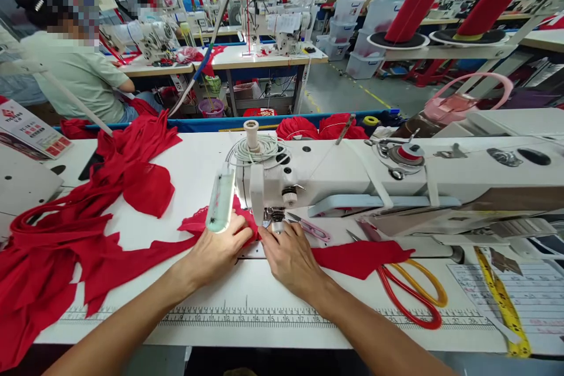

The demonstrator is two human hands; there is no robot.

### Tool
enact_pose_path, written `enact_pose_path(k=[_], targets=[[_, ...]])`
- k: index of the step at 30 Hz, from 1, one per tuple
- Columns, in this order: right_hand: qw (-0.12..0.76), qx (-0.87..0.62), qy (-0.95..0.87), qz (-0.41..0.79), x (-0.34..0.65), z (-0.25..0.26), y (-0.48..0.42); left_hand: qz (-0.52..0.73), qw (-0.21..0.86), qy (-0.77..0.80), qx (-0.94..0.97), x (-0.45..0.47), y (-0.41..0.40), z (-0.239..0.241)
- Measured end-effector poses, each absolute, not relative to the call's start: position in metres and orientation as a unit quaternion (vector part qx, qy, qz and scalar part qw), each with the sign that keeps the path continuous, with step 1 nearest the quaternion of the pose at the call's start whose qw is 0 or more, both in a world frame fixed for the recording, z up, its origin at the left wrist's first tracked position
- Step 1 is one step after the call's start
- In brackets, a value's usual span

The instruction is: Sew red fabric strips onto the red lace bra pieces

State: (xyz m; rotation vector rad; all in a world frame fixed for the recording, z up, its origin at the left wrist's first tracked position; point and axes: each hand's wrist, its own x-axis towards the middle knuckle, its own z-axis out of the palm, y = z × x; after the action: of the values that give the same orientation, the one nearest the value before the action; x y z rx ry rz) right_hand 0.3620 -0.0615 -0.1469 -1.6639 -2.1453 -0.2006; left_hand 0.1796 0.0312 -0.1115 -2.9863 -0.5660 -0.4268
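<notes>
A white sewing machine [317, 170] stands in front of me, its needle area close to both hands. Red fabric [194, 222] runs under the machine head. My left hand [222, 249] has its fingers curled down on this fabric, left of the needle. Right beside the presser foot, my right hand [291, 255] grips the fabric's edge with bent fingers; the fingertips are partly hidden. A lit pale green lamp [220, 200] hangs over my left hand. Another red fabric piece [361, 257] lies to the right of my right hand.
Scissors with red and orange handles [409, 305] and pink thread snips [311, 228] lie at the right. A yellow tape measure [502, 299] rests on a paper sheet [537, 294]. Red fabric strips [39, 241] heap at left. Thread cones [418, 3] stand above. A co-worker [74, 64] sits beyond.
</notes>
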Motion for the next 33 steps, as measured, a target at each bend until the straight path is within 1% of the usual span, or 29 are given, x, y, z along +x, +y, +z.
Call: enact_pose_path(k=[5, 10, 16, 21, 27, 30, 33], targets=[[0.211, -0.599, -0.767, -0.087, 0.362, -0.148, -0.061, -0.171, 0.018, -0.224, -0.959, 0.181, 0.024, -0.119], [0.215, -0.598, -0.766, -0.099, 0.362, -0.151, -0.060, -0.196, -0.027, -0.201, -0.959, 0.182, 0.020, -0.125], [0.228, -0.599, -0.763, -0.086, 0.362, -0.150, -0.060, -0.220, -0.045, -0.205, -0.953, 0.182, 0.013, -0.133], [0.240, -0.598, -0.759, -0.089, 0.362, -0.150, -0.060, -0.215, -0.006, -0.211, -0.954, 0.185, 0.008, -0.133], [0.265, -0.606, -0.748, -0.062, 0.364, -0.149, -0.059, -0.210, 0.083, -0.204, -0.953, 0.191, 0.006, -0.132], [0.271, -0.612, -0.742, -0.043, 0.366, -0.146, -0.059, -0.193, 0.090, -0.203, -0.956, 0.191, 0.006, -0.135], [0.279, -0.609, -0.741, -0.049, 0.366, -0.145, -0.060, -0.185, 0.092, -0.204, -0.957, 0.190, 0.007, -0.139]])
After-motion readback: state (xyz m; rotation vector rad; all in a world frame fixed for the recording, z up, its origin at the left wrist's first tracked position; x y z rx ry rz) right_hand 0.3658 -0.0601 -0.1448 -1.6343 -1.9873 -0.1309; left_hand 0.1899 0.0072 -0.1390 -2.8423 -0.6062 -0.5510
